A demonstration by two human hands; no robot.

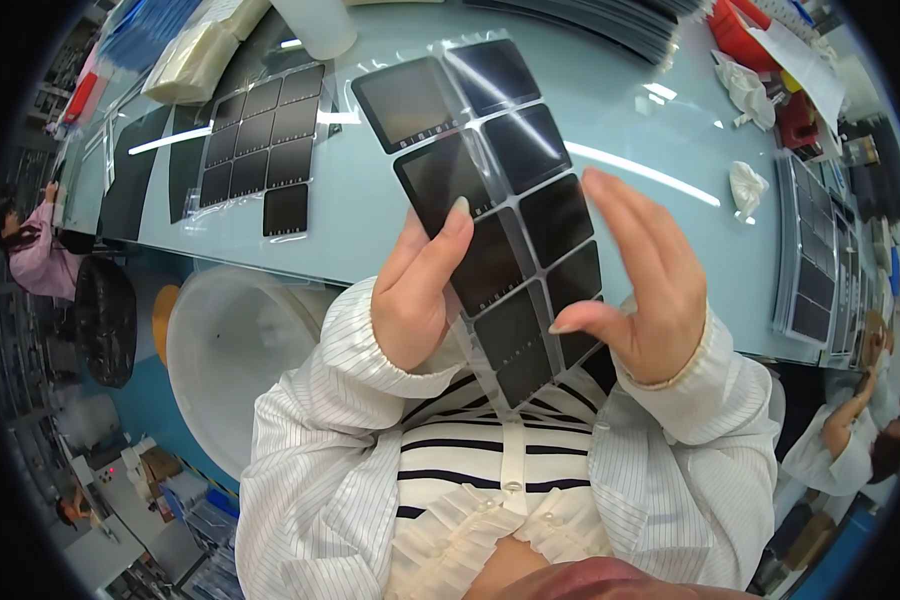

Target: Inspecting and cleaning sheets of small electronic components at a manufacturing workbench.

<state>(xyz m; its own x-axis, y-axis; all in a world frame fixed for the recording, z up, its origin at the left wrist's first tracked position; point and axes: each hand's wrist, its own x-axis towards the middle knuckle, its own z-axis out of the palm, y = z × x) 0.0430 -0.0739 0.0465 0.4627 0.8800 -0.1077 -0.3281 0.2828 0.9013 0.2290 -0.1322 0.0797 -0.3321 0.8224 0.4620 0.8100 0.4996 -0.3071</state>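
Observation:
A clear plastic sheet of dark rectangular panels [490,245], laid out in two columns, is held up slanting in front of my chest. My left hand [417,290] grips its left edge, with the thumb lying over the front face. Beside the right edge, my right hand [660,285] has its fingers stretched and the thumb apart; whether the thumb touches the sheet I cannot tell. On the table to the left lies another group of dark panels [258,140] in clear film, with one panel [285,211] at its lower right corner.
The glossy pale table [355,235] has a white round tub [190,370] below its front edge. Stacked dark sheets [590,25] and a white container [315,25] stand at the back. Rightward are crumpled tissue [747,190] and trayed panels [805,260]. Other people sit at both sides.

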